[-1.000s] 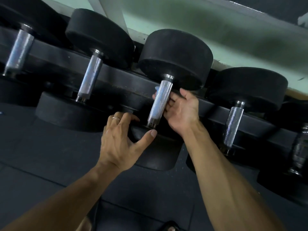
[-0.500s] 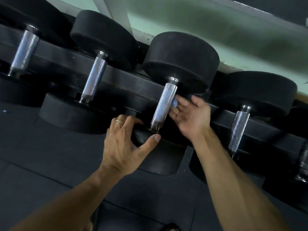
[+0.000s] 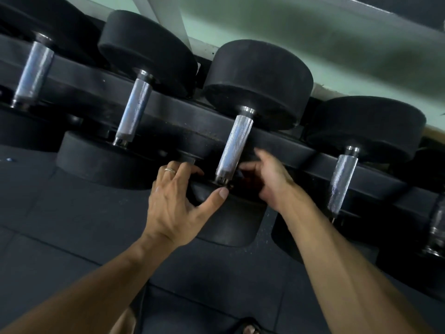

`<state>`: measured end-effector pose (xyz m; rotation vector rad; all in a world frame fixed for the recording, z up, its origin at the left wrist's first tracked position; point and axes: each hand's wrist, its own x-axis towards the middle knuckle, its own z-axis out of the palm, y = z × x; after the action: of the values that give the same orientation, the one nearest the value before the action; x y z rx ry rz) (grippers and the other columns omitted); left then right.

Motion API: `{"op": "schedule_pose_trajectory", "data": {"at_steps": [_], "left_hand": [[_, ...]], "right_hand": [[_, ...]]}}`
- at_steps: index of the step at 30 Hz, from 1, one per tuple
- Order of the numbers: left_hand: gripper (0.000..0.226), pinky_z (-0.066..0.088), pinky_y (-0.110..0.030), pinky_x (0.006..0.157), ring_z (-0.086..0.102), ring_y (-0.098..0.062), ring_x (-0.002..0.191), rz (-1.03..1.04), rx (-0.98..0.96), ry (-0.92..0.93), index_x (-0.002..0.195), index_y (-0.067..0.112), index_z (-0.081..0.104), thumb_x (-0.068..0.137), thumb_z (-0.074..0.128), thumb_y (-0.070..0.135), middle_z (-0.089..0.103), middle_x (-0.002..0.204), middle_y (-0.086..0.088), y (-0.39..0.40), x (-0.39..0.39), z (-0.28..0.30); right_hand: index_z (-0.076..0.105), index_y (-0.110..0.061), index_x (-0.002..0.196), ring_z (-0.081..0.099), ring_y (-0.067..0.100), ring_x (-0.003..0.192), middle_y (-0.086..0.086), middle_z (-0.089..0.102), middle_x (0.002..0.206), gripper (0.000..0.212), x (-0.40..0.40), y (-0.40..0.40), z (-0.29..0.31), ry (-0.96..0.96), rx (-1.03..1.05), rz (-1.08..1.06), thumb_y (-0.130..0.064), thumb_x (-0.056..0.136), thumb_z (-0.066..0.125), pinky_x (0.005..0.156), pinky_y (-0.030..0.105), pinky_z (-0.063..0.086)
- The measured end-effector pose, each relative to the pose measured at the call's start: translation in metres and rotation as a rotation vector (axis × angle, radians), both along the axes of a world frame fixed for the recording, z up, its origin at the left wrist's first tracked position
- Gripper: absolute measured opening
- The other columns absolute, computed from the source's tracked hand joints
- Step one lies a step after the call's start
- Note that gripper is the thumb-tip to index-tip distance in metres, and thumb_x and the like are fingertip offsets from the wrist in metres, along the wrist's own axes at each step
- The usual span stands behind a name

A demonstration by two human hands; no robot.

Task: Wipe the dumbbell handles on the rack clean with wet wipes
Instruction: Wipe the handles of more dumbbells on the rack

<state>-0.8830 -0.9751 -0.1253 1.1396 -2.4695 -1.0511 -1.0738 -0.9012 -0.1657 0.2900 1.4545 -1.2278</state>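
Since earlier, my right hand (image 3: 269, 179) dropped to the middle handle (image 3: 234, 147) base, grip unclear; left hand (image 3: 178, 203) spread, steadying the front weight (image 3: 228, 220). No wipe visible; progress indeterminate.

both hands (image 3: 177, 206) (image 3: 269, 179) flank the dumbbell handle (image 3: 234, 148).

Dark rubber floor tiles (image 3: 72, 225) below, pale green wall (image 3: 313, 44) behind (a white post (image 3: 166, 18) against it)
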Motion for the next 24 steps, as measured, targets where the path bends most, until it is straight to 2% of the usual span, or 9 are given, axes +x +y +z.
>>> {"op": "schedule_pose_trajectory", "data": {"at_steps": [2,4,9,11,12,15,17,20,24], "left_hand": [[0.073,0.046,-0.042,0.088,0.047,-0.018,0.105,0.002,-0.005,-0.007,0.106,0.019,0.061,0.070,0.045,0.081,0.051,0.102,0.005,0.000,0.000,0.000],[0.074,0.046,-0.040,0.087,0.047,-0.018,0.105,0.000,-0.004,-0.011,0.106,0.019,0.061,0.070,0.045,0.081,0.051,0.103,0.005,0.000,0.000,0.000],[0.073,0.045,-0.038,0.086,0.047,-0.017,0.105,0.003,0.006,-0.010,0.107,0.019,0.061,0.069,0.045,0.080,0.051,0.102,0.006,0.000,0.000,0.001],[0.073,0.046,-0.039,0.086,0.047,-0.017,0.105,0.005,0.004,-0.005,0.107,0.019,0.061,0.069,0.046,0.080,0.051,0.101,0.006,0.000,0.000,0.000],[0.073,0.046,-0.039,0.085,0.047,-0.017,0.104,0.004,0.002,-0.003,0.107,0.019,0.061,0.070,0.046,0.080,0.051,0.101,0.006,0.000,0.000,0.000],[0.073,0.047,-0.039,0.085,0.047,-0.017,0.103,0.008,0.003,0.002,0.106,0.019,0.061,0.070,0.046,0.080,0.052,0.101,0.006,0.001,0.000,-0.001],[0.072,0.046,-0.039,0.085,0.047,-0.017,0.103,0.007,0.002,-0.002,0.106,0.019,0.061,0.070,0.046,0.080,0.051,0.101,0.006,0.001,0.000,-0.001],[0.072,0.046,-0.039,0.085,0.047,-0.016,0.103,0.005,-0.005,-0.003,0.106,0.019,0.061,0.070,0.046,0.080,0.052,0.101,0.006,0.000,0.000,-0.001],[0.072,0.047,-0.039,0.084,0.047,-0.017,0.102,0.002,0.002,-0.002,0.106,0.020,0.061,0.070,0.045,0.080,0.052,0.100,0.006,0.000,0.000,-0.001]], "right_hand": [[0.067,0.007,0.088,0.062,0.026,0.060,0.021,0.065,0.080,0.081,-0.001,0.000,0.002,0.004,0.026,0.110,-0.065,0.097,0.032,0.066,0.033,0.053],[0.067,0.014,0.103,0.058,0.022,0.057,0.023,0.068,0.091,0.096,-0.007,-0.003,0.008,-0.046,-0.063,0.087,-0.071,0.094,0.023,0.065,0.031,0.051],[0.066,0.015,0.112,0.069,0.037,0.099,0.034,0.062,0.122,0.103,0.003,-0.006,-0.005,-0.032,0.001,0.086,-0.076,0.093,0.021,0.080,0.036,0.059],[0.064,0.017,0.115,0.064,0.033,0.086,0.036,0.058,0.126,0.110,-0.002,-0.009,-0.003,-0.021,0.009,0.119,-0.079,0.091,0.016,0.081,0.036,0.057],[0.062,0.017,0.118,0.061,0.031,0.084,0.035,0.058,0.127,0.109,-0.006,-0.012,0.000,-0.026,-0.038,0.050,-0.078,0.091,0.016,0.087,0.036,0.054],[0.058,0.013,0.127,0.058,0.034,0.118,0.030,0.056,0.135,0.075,-0.016,-0.024,0.007,-0.141,-0.336,-0.415,-0.052,0.099,0.030,0.112,0.040,0.039],[0.061,0.010,0.123,0.060,0.036,0.119,0.027,0.060,0.132,0.064,-0.010,-0.025,0.006,-0.159,-0.416,-0.458,-0.040,0.099,0.030,0.108,0.038,0.044],[0.064,0.009,0.118,0.069,0.032,0.101,0.023,0.070,0.116,0.070,0.005,-0.015,0.008,-0.114,-0.295,-0.243,-0.044,0.101,0.022,0.089,0.034,0.054],[0.064,0.007,0.112,0.066,0.026,0.083,0.019,0.068,0.099,0.051,-0.005,-0.023,0.009,-0.181,-0.456,-0.648,-0.032,0.100,0.033,0.078,0.034,0.053]]}}
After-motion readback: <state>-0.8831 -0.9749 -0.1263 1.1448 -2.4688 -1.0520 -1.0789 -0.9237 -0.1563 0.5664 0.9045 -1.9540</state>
